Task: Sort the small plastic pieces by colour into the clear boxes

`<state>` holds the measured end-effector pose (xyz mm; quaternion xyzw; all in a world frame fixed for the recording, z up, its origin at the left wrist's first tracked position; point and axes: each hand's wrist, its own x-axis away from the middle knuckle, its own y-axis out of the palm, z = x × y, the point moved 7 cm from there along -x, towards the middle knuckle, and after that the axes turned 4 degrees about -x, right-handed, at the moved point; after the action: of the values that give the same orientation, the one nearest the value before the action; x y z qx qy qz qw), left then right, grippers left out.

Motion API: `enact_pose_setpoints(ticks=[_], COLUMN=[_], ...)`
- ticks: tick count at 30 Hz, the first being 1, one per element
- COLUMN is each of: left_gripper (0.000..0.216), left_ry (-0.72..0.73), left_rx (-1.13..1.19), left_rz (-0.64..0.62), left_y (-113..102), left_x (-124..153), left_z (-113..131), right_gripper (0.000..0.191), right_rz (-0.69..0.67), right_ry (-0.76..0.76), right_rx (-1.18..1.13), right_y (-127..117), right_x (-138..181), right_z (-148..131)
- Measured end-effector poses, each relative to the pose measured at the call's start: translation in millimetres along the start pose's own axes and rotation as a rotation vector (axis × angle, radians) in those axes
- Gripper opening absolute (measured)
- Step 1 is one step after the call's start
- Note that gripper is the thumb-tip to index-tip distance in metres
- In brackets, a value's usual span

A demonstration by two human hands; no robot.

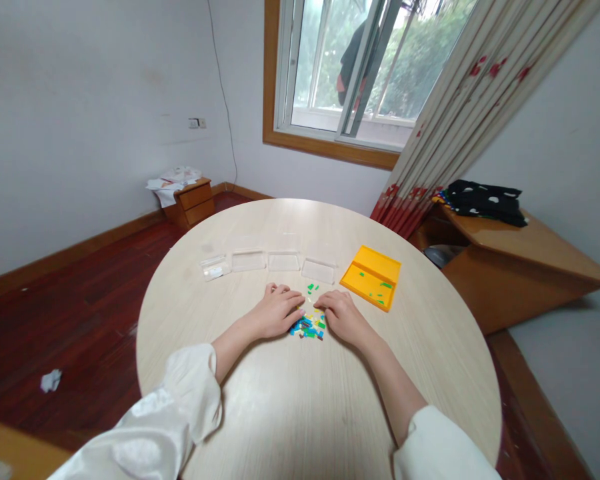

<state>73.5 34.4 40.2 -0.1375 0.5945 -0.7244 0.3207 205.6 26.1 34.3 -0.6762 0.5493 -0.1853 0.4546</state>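
A loose pile of small building bricks (307, 328) in blue, green, yellow, white and brown lies on the round table between my hands. My left hand (279, 313) rests at the pile's left side, its fingers apart and the tips by the bricks. From the right, my right hand (343, 316) reaches in with fingers stretched toward the pile's upper edge, and nothing shows in its grasp. Several green bricks (311, 288) lie just beyond the fingertips. To the right is an open yellow case (364, 285) with a few green bricks inside.
Clear plastic boxes stand in a row beyond my hands: one at far left (215, 268), two in the middle (249, 261) and one at right (319, 270). The round table (280, 413) has a curved edge. A small cabinet (195, 201) and a tilted wooden desk (520, 260) stand behind.
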Motion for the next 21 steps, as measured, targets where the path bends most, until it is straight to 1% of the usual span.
enact_pose_setpoints(ticks=[3,9,14,17,19,21], left_gripper=[0.035,0.033,0.037,0.035,0.034,0.033], left_ry=[-0.001,0.017,0.056,0.019,-0.041,-0.084], left_rx=[0.002,0.034,0.04,0.023,0.008,-0.004], left_rz=[0.011,0.008,-0.009,0.015,0.063,0.1], left_y=[-2,-7,-5,-5,-7,-9], left_x=[0,1,1,0,-1,-1], left_z=[0,4,8,4,-2,-7], right_gripper=[0.036,0.036,0.042,0.046,0.045,0.043], right_rz=[-0.003,0.057,-0.021,-0.048,-0.005,0.087], right_ry=[-0.011,0.012,-0.029,-0.062,-0.043,-0.009], right_rx=[-0.027,-0.025,-0.074,-0.101,-0.091,-0.068], right_y=[2,-3,8,13,10,3], right_x=[0,0,-3,-3,-3,-3], right_z=[-2,4,-5,-9,-5,3])
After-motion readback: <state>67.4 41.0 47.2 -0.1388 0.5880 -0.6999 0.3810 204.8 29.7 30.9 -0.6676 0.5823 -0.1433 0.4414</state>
